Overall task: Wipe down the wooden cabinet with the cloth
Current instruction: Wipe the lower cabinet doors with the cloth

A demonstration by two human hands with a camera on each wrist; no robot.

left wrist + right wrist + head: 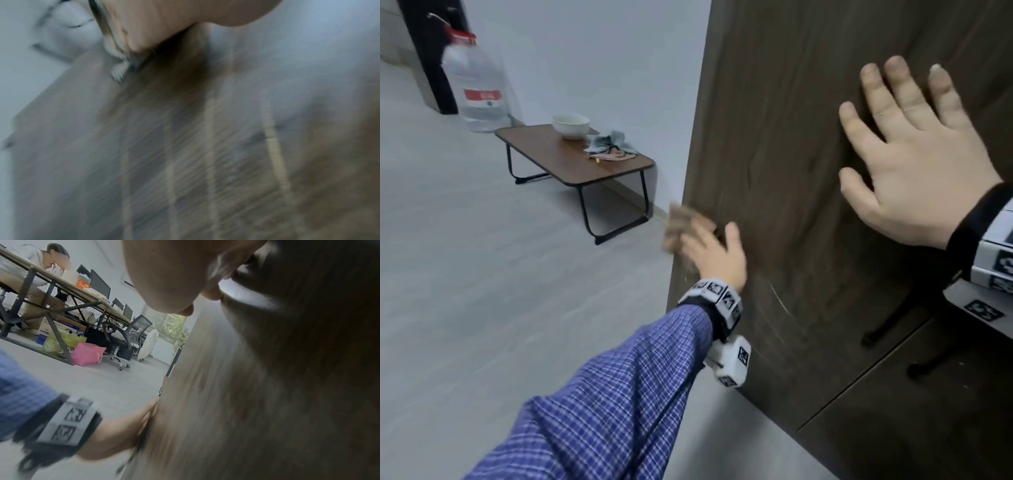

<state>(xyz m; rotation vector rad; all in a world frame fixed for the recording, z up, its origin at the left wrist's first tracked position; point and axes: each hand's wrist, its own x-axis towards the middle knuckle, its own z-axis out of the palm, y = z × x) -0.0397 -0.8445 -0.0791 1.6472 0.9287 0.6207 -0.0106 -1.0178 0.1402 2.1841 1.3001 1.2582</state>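
Observation:
The dark wooden cabinet (774,137) stands upright on the right of the head view. My left hand (712,257) presses a brownish cloth (679,226) against the cabinet's left edge; both are motion-blurred, and part of the cloth sticks out past the fingers. Higher up, my right hand (914,164) lies flat on the cabinet panel with its fingers spread and holds nothing. The left wrist view is a blur of palm (164,19), cloth fringe (118,68) and wood (144,146). The right wrist view shows the wood (287,369) and my left hand (123,431) against it.
A low folding table (544,150) by the white wall carries a white bowl (570,126) and crumpled rags (609,145). A big water jug (476,85) stands behind it. Black handles (887,325) stick out from the cabinet doors. Desks, office chairs (123,337) and a seated person lie farther off.

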